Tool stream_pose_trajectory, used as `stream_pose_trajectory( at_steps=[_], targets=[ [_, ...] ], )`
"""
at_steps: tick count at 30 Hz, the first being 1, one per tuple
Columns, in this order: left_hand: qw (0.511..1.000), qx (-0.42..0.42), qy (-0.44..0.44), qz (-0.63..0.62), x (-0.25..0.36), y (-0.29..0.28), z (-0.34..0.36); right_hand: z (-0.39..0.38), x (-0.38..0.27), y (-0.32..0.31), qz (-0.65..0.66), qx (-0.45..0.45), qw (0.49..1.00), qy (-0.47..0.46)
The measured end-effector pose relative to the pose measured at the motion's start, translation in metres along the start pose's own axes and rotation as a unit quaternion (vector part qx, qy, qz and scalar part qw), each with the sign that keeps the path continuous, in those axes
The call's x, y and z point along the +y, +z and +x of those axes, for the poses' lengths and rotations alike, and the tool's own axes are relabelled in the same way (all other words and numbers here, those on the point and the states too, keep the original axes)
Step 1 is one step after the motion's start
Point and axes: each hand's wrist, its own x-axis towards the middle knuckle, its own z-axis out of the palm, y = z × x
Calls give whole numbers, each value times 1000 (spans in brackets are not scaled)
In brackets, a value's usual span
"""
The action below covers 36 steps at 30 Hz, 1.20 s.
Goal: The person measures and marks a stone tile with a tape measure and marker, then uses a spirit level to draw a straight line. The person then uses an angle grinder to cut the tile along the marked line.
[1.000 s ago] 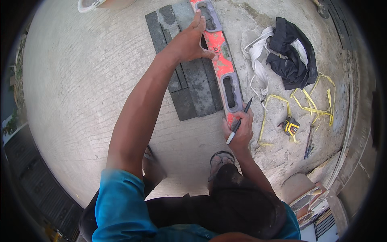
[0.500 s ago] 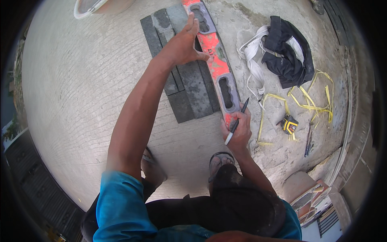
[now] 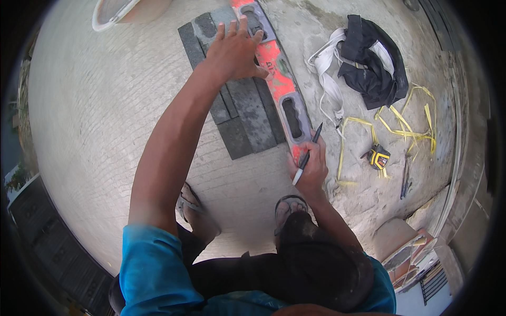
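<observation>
Along dark slabs | red level | near end seemingly in right grip

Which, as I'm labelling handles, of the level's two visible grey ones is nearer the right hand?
The lower handle in the picture, just above the right hand; the upper handle sits farther off, by the left hand.

Red spirit level held along dark slabs by two hands.
The left hand lies spread over the slabs, thumb touching the level; the right hand grips its near end, a black-and-white marker across the fingers. Right of those fingers lie a tape measure and yellow strips; beyond them, dark cloth; left of the left fingertips, a tub.
</observation>
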Motion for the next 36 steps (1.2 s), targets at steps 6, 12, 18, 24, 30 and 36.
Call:
stream_pose_trajectory(
  at_steps=[6, 12, 18, 24, 30, 36],
  targets=[
    [997, -40, -20, -64, 7, -14, 1, 1, -1, -2, 2, -2, 1000, 9],
    [999, -33, -25, 6, 10, -15, 0, 14, -12, -24, 23, 6, 998, -61],
    [996, 33, 7, 83, 4, -1, 10, 16, -7, -69, 35, -26, 999, -32],
    [998, -37, 33, 27, 11, -27, 11, 12, -32, -69, 137, -19, 982, -129],
    [996, -65, 67, 9, 7, -30, 20, 9, -52, -70, 130, -112, 959, -226],
    [991, -85, 106, 2, 9, -30, 36, 14, -78, -83, 96, -164, 954, -232]
  ],
)
